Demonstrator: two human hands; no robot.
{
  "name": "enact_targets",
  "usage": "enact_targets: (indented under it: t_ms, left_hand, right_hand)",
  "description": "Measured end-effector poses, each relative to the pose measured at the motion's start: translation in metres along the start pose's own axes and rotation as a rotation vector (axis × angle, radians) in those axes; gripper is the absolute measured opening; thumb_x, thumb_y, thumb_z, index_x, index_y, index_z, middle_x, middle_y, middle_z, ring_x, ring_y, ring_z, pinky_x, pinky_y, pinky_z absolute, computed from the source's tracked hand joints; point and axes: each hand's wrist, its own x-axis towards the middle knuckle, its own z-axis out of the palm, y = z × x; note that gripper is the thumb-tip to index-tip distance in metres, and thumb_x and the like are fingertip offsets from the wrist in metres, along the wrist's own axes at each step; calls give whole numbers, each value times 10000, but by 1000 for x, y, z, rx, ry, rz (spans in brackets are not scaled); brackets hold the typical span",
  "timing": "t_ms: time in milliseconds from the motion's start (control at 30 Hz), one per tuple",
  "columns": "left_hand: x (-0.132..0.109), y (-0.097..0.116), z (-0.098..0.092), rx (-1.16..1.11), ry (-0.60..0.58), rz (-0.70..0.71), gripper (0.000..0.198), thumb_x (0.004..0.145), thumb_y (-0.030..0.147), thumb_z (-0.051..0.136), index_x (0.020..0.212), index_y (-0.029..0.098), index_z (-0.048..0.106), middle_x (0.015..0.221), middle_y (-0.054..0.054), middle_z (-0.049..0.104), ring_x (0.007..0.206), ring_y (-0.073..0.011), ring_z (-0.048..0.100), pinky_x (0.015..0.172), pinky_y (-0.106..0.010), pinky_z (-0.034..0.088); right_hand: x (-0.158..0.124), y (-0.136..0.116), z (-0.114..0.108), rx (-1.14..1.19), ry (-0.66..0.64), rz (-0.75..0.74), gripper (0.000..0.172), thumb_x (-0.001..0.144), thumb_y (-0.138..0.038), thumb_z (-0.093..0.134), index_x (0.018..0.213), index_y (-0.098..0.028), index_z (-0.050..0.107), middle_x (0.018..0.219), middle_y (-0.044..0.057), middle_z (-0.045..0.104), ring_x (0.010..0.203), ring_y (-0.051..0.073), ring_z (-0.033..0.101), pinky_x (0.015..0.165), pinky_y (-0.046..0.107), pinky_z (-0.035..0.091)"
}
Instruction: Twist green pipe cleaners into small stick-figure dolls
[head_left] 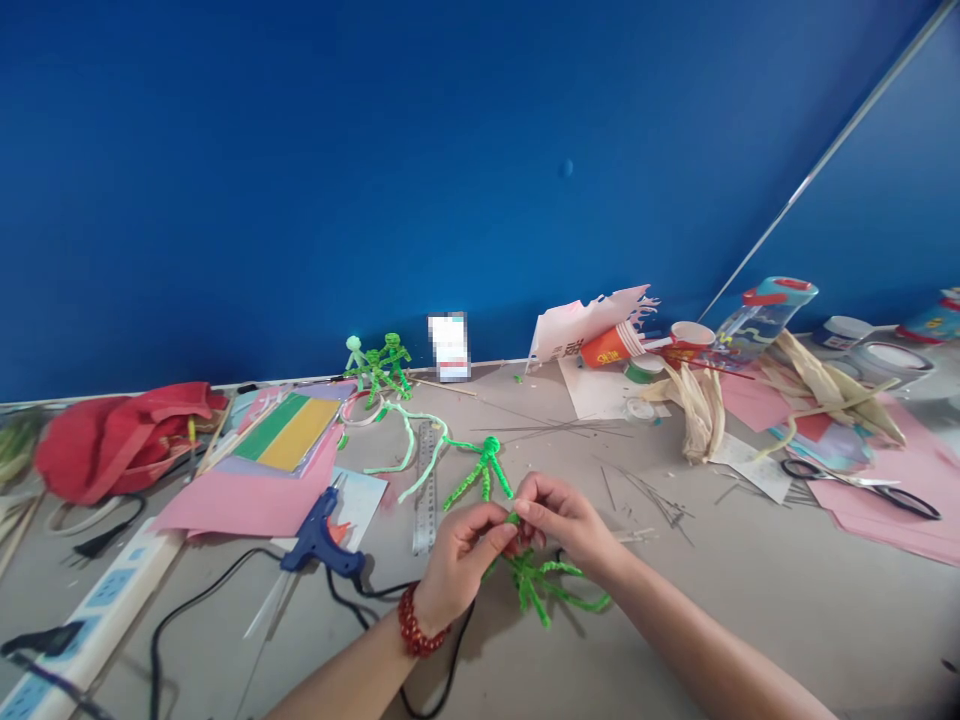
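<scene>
Left hand and right hand, fingers closed, pinch a green pipe-cleaner figure at lower center, with finished-looking figures standing upper center.

Two hands, one glue gun, one ruler

The left arm and the right arm are bare, all the way from the wrists to the bottom edge of the picture. They look long and thin. The left hand and the right hand are bare too. On the left wrist there is a bracelet made of round red beads. The beads are shiny, like little berries, and sit close together in a thick, bumpy ring.
</scene>
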Motion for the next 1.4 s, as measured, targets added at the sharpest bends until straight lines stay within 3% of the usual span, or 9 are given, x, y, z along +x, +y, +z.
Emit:
enact_targets:
  t_ms: [167, 433, 700, 833, 967, 1067, 1267, 1400]
  left_hand:
    - [2, 0, 1, -109, -23, -72, 255, 873, 369, 577, 725, 166, 621, 652, -22, 622, 640, -152, 563, 644, -266, 452]
    - [3, -6, -1, 5, 30, -63, 180, 826, 305, 561, 701, 176, 581, 605, 15, 530, 572, -130, 484, 552, -239, 399]
    - [1, -15, -1, -257, 23, -297, 120, 748, 165, 492, 629, 181, 504, 566, 28, 497, 558, -120, 451, 537, -228, 356]
    - [-1, -12, -3, -154, 26, -220, 162, 787, 159, 517, 625, 172, 520, 590, 23, 504, 603, -116, 458, 583, -223, 374]
    - [-1, -9, -3, -66, 58, -175, 129, 841, 292, 596, 785, 176, 595, 641, 21, 549, 598, -120, 512, 580, -228, 411]
    - [0, -11, -3, 5, 89, -118, 158, 828, 323, 638, 798, 170, 613, 682, 2, 581, 635, -130, 542, 599, -231, 428]
    - [0, -13, -2, 28, 37, -58, 154, 853, 315, 603, 809, 168, 595, 700, 1, 589, 627, -114, 513, 587, -214, 416]
    - [0, -12, 0, 40, 48, -42, 118, 843, 287, 607, 843, 170, 596, 735, -2, 593, 663, -121, 536, 607, -215, 429]
  right_hand:
    - [1, 3, -1, 4, 16, 10, 383, 809, -508, 674, 704, -177, 513, 584, -30, 590, 492, 76, 485, 519, 209, 404]
    - [3, 6, 0, -166, 81, -109, 382, 818, -511, 652, 679, -180, 520, 586, -37, 527, 529, 97, 499, 524, 220, 411]
    - [-1, 11, 6, -347, 60, -259, 332, 877, -435, 604, 680, -171, 564, 646, -3, 573, 610, 121, 541, 581, 235, 426]
    - [-2, 12, 7, -299, 53, -278, 293, 880, -407, 608, 708, -172, 576, 663, -2, 581, 625, 122, 542, 596, 240, 425]
    - [-1, 11, 3, -243, 167, -238, 328, 873, -430, 607, 677, -179, 531, 628, -14, 536, 583, 115, 501, 555, 235, 391]
    - [0, 9, 1, -277, 212, -198, 357, 863, -460, 606, 663, -183, 501, 592, -25, 506, 544, 109, 472, 528, 232, 364]
    - [2, 10, -2, -173, 150, -64, 389, 856, -527, 579, 688, -198, 456, 571, -47, 485, 519, 107, 501, 522, 223, 376]
    - [4, 14, -3, -229, 146, -42, 403, 885, -544, 506, 681, -203, 443, 538, -53, 460, 492, 106, 470, 504, 223, 365]
